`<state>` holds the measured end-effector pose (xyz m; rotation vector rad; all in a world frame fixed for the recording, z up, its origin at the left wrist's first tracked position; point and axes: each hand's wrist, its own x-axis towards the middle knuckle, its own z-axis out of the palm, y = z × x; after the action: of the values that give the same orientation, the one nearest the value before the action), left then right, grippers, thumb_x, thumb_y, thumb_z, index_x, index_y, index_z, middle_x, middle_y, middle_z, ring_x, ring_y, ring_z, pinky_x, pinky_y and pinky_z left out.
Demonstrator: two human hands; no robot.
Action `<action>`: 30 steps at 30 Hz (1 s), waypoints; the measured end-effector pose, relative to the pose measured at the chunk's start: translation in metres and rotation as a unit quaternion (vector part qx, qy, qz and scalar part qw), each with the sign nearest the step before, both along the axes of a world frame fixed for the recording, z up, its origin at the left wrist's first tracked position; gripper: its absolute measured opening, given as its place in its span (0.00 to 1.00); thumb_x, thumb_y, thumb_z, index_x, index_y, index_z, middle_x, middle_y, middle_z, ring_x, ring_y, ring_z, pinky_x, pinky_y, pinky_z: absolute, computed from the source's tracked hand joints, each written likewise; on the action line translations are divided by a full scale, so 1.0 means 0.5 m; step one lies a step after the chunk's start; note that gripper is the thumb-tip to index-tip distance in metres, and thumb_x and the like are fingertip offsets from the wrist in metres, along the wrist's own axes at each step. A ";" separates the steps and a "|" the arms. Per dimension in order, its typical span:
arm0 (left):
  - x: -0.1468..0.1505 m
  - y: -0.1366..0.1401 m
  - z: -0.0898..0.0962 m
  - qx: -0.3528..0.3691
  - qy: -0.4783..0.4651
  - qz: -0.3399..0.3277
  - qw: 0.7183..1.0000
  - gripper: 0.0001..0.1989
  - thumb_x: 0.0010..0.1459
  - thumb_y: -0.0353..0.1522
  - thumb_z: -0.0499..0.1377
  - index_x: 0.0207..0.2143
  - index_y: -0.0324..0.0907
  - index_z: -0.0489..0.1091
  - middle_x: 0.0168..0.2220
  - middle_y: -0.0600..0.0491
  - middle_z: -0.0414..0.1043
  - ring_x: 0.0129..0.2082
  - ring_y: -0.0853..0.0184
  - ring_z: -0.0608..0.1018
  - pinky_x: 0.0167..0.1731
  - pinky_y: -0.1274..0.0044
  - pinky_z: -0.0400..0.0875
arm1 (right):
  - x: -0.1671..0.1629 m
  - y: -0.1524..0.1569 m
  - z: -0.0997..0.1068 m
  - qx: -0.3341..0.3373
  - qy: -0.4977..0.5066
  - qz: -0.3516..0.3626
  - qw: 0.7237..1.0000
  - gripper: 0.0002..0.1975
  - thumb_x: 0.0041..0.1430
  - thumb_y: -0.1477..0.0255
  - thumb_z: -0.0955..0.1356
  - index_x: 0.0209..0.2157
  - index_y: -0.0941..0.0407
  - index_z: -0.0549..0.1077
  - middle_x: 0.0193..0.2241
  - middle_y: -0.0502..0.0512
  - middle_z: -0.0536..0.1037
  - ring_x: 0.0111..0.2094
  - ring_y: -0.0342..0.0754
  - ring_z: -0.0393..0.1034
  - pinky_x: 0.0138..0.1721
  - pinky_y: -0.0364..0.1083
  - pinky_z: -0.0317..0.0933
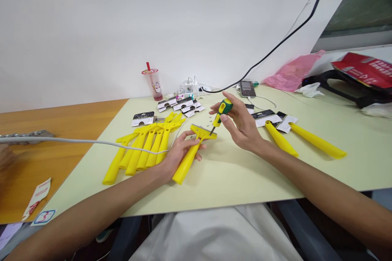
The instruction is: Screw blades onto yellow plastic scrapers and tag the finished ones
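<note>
My left hand (180, 153) is closed around the neck of a yellow scraper (187, 162), whose wide head points away from me and carries a metal strip. In my right hand (241, 124) is a short screwdriver (224, 108) with a green and yellow handle, gripped between thumb and fingers. Its tip meets the right part of the scraper's head. Left of my left hand lies a row of several yellow scraper handles (131, 163). Small metal screws (210, 121) are scattered beyond the scraper.
Black-and-white cards (183, 104) lie behind the row. Two yellow scrapers (318, 140) with cards rest at right. A drink cup (154, 85), a power strip (190, 86) and a phone (247, 89) stand by the wall. A grey cable (92, 141) crosses the left side; a person's hand (4, 159) shows there.
</note>
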<state>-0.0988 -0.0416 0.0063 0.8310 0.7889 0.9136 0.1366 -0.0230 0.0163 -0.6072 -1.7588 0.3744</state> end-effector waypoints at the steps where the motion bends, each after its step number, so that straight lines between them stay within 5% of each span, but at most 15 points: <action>1: -0.001 0.001 -0.001 0.000 0.000 0.000 1.000 0.26 0.53 0.28 0.73 0.51 0.42 0.67 0.55 0.40 0.81 0.42 0.59 0.87 0.22 0.78 0.77 | 0.000 -0.001 0.000 -0.008 -0.003 0.013 1.000 0.32 0.80 0.58 0.67 0.79 0.38 0.57 0.61 0.60 0.79 0.55 0.56 0.82 0.58 0.60 0.80; 8: -0.002 0.002 -0.006 0.000 -0.004 -0.008 1.000 0.26 0.53 0.28 0.73 0.51 0.43 0.67 0.53 0.41 0.81 0.39 0.60 0.87 0.22 0.78 0.77 | -0.002 0.006 -0.002 0.021 0.018 -0.016 1.000 0.31 0.75 0.60 0.73 0.74 0.39 0.65 0.49 0.55 0.82 0.48 0.54 0.83 0.53 0.58 0.82; 14: -0.001 0.005 -0.004 -0.010 -0.004 0.000 1.000 0.26 0.53 0.27 0.72 0.52 0.42 0.67 0.56 0.39 0.81 0.41 0.59 0.87 0.21 0.78 0.77 | -0.001 -0.001 0.001 -0.020 -0.014 0.034 0.999 0.33 0.80 0.57 0.66 0.80 0.37 0.53 0.63 0.61 0.78 0.55 0.56 0.82 0.57 0.61 0.80; 22: -0.001 0.000 -0.002 -0.013 -0.004 -0.010 1.000 0.27 0.52 0.28 0.74 0.50 0.43 0.66 0.51 0.43 0.81 0.33 0.64 0.84 0.21 0.77 0.77 | -0.003 0.010 -0.003 0.014 0.004 -0.035 0.999 0.34 0.74 0.60 0.74 0.75 0.39 0.63 0.52 0.56 0.82 0.48 0.52 0.82 0.53 0.56 0.82; 30: -0.001 0.005 -0.008 -0.009 -0.006 -0.002 1.000 0.25 0.53 0.28 0.73 0.51 0.42 0.67 0.52 0.41 0.81 0.38 0.61 0.86 0.22 0.78 0.77 | 0.000 -0.001 0.000 -0.014 -0.004 0.024 1.000 0.34 0.80 0.59 0.66 0.80 0.37 0.53 0.63 0.61 0.79 0.52 0.56 0.84 0.57 0.61 0.80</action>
<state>-0.0993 -0.0392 0.0023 0.8104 0.7845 0.9043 0.1364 -0.0237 0.0161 -0.5877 -1.7813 0.4316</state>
